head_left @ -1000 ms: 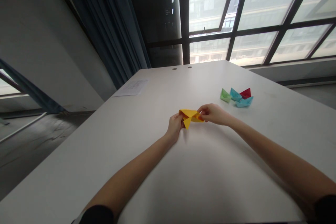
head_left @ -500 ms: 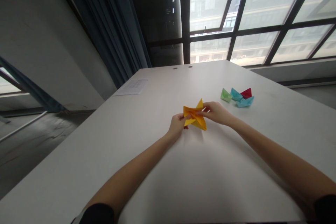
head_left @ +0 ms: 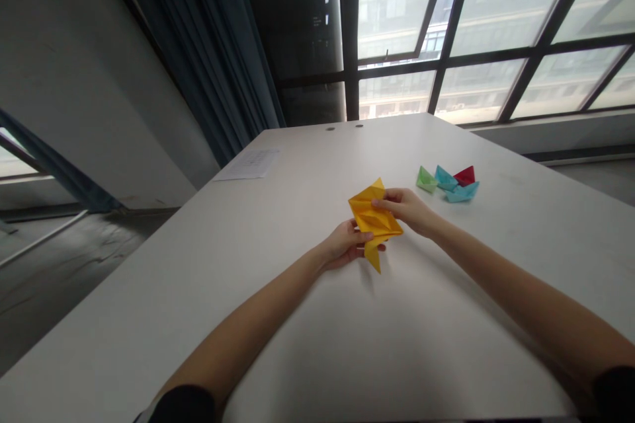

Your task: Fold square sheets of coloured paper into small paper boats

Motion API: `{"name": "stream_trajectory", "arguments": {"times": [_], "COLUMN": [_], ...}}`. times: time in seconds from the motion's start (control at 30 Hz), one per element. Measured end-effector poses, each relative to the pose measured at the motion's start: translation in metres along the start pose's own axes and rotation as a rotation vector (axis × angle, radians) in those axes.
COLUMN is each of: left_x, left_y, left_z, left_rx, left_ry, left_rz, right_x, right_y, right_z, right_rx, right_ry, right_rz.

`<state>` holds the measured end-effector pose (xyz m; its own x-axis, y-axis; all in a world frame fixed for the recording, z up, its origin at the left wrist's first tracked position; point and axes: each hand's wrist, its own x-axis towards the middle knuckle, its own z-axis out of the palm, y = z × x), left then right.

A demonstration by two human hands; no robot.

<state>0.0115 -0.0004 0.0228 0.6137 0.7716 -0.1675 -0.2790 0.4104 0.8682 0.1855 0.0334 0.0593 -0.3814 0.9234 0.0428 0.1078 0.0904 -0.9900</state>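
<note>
A folded piece of yellow origami paper (head_left: 373,218) is held between both hands above the white table, partly spread, with pointed corners at its top, right and bottom. My left hand (head_left: 347,243) grips its lower left side, the thumb on the face and fingers behind. At the upper right edge, my right hand (head_left: 405,208) pinches the paper, thumb in front; its other fingers are partly hidden behind the sheet.
Several small folded paper boats stand right of my hands: a green one (head_left: 426,180), a red one (head_left: 465,176) and light blue ones (head_left: 462,192). A printed sheet (head_left: 248,165) lies on the white table (head_left: 317,152) at the far left. Windows line the back.
The yellow paper has turned and spread flatter, its inner face now towards me. My left hand has moved right and lower along it; my right hand keeps hold at the upper right.
</note>
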Motion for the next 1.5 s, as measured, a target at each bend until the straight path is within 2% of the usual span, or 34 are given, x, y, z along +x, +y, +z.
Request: {"name": "stream_trajectory", "arguments": {"times": [0.1,0.2,0.3,0.43,0.53,0.6,0.7,0.8,0.87,0.97,1.07,1.17,1.23,1.3,1.4,1.47,1.5], "left_x": [-0.001,0.001,0.002,0.001,0.002,0.003,0.005,0.007,0.009,0.012,0.014,0.014,0.014,0.015,0.018,0.020,0.021], "left_y": [0.000,-0.001,-0.001,0.000,-0.003,-0.006,-0.010,-0.012,-0.012,-0.014,-0.017,-0.018,-0.018,-0.018,-0.018,-0.019,-0.019], "left_z": [0.000,-0.002,-0.003,-0.002,-0.002,-0.003,-0.005,-0.005,-0.004,-0.003,-0.005,-0.008,-0.009,-0.010,-0.013,-0.014,-0.015], "left_rx": [-0.001,0.007,-0.042,-0.069,0.024,0.091,0.204,0.327,0.399,0.489,0.533,0.530,0.495,0.455,0.417,0.400,0.392], "left_ry": [-0.023,0.041,0.098,0.079,0.080,0.087,0.101,0.149,0.191,0.279,0.339,0.357,0.384,0.424,0.514,0.561,0.573], "left_rz": [0.000,0.025,0.054,0.052,0.049,0.047,0.082,0.157,0.202,0.291,0.361,0.329,0.287,0.269,0.288,0.301,0.306], "right_x": [-0.002,-0.002,0.001,0.003,0.004,0.004,0.005,0.007,0.009,0.011,0.012,0.011,0.010,0.008,0.006,0.005,0.005], "right_y": [-0.003,-0.005,-0.002,0.003,0.006,0.007,0.010,0.015,0.018,0.021,0.024,0.025,0.024,0.021,0.017,0.015,0.015], "right_z": [-0.001,-0.004,-0.006,-0.005,-0.003,-0.002,-0.003,-0.004,-0.002,0.002,0.006,0.006,0.004,0.001,-0.003,-0.005,-0.006], "right_rx": [0.132,0.154,0.000,-0.316,-0.376,-0.312,-0.065,0.163,0.196,0.131,-0.015,-0.266,-0.458,-0.581,-0.636,-0.702,-0.747], "right_ry": [0.005,0.040,0.120,0.231,0.237,0.251,0.256,0.172,0.129,0.119,0.149,0.349,0.453,0.408,0.152,0.048,0.044], "right_rz": [0.041,0.071,-0.045,-0.269,-0.310,-0.296,-0.217,-0.080,-0.019,-0.005,-0.095,-0.225,-0.238,-0.183,-0.123,-0.164,-0.206]}}
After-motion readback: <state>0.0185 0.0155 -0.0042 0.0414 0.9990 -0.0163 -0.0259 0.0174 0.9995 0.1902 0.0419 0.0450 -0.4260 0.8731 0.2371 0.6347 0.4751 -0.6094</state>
